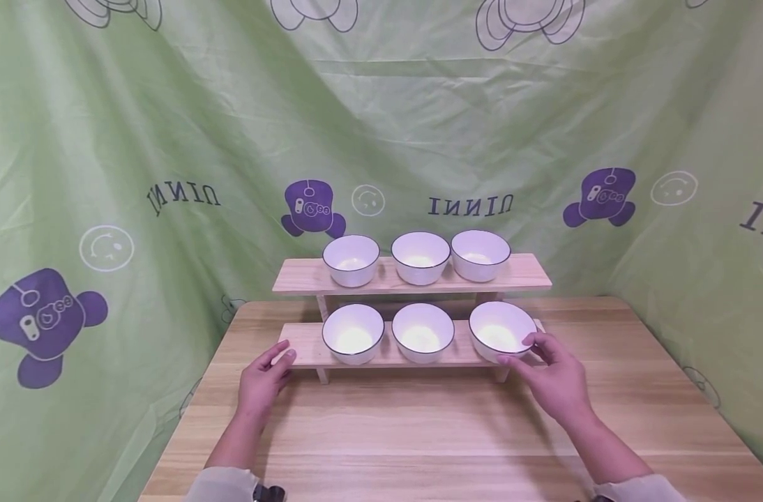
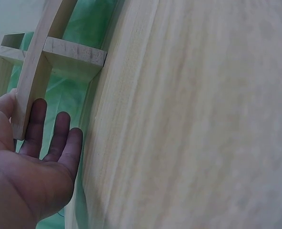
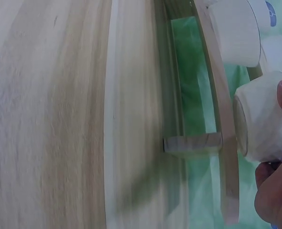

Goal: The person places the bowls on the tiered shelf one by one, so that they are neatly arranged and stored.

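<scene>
A two-tier wooden shelf (image 1: 306, 343) stands on the table, with white, dark-rimmed bowls on both tiers. My left hand (image 1: 262, 385) grips the left end of the lower board; in the left wrist view the thumb lies on one face of the board (image 2: 30, 81) and fingers on the other. At the right end of the lower tier, my right hand (image 1: 557, 380) pinches the rim and side of a white bowl (image 1: 497, 328). That bowl (image 3: 265, 119) looks slightly tilted in the right wrist view; whether its base touches the board I cannot tell. Beside it sit a middle bowl (image 1: 422, 335) and a left bowl (image 1: 353, 335).
Three more bowls stand on the upper tier: a left one (image 1: 351, 261), a middle one (image 1: 420, 259) and a right one (image 1: 480, 256), the last two close together. The wooden table (image 1: 406, 432) extends in front. A green printed cloth (image 1: 394, 125) hangs behind and at both sides.
</scene>
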{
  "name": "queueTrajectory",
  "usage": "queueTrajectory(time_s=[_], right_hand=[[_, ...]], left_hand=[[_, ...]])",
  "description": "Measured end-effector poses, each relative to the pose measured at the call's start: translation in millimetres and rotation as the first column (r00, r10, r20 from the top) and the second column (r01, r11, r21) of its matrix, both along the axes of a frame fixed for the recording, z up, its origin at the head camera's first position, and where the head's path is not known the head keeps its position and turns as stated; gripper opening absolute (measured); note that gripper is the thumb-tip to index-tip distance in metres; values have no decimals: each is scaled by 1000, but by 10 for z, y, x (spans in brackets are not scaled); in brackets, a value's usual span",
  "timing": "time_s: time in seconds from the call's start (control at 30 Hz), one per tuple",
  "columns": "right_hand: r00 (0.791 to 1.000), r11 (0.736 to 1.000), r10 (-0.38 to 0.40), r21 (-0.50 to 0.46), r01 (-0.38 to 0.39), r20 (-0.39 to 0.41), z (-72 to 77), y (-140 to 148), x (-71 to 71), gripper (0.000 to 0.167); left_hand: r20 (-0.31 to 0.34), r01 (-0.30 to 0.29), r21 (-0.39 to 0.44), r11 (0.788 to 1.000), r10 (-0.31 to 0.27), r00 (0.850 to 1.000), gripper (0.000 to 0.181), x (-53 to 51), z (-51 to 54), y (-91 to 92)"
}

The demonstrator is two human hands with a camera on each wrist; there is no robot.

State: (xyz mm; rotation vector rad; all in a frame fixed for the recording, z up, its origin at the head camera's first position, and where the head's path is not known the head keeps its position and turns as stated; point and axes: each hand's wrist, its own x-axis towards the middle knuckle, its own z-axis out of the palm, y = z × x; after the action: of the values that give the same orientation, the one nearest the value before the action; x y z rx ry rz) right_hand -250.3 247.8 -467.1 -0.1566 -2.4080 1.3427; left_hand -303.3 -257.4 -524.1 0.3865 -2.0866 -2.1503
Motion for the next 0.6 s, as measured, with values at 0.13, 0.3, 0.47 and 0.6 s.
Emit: queueTrajectory(time_s=[0.13, 0.3, 0.47, 0.6], right_hand=[[1000, 1000, 8, 7, -7, -19, -38, -52, -19, 50], [999, 999, 13, 34, -12, -33, -79, -72, -49, 49], [999, 999, 21, 26, -20, -30, -103, -95, -78, 48], [999, 1000, 31, -2, -31, -30, -122, -127, -103, 49]], left_hand=[[3, 2, 2, 1000, -2, 1000, 67, 2, -1, -6], [5, 1, -2, 1000, -1, 1000, 67, -3, -7, -7], [4, 3, 0, 1000, -3, 1000, 68, -6, -10, -15], [6, 5, 7, 1000, -5, 1000, 68, -5, -13, -23]])
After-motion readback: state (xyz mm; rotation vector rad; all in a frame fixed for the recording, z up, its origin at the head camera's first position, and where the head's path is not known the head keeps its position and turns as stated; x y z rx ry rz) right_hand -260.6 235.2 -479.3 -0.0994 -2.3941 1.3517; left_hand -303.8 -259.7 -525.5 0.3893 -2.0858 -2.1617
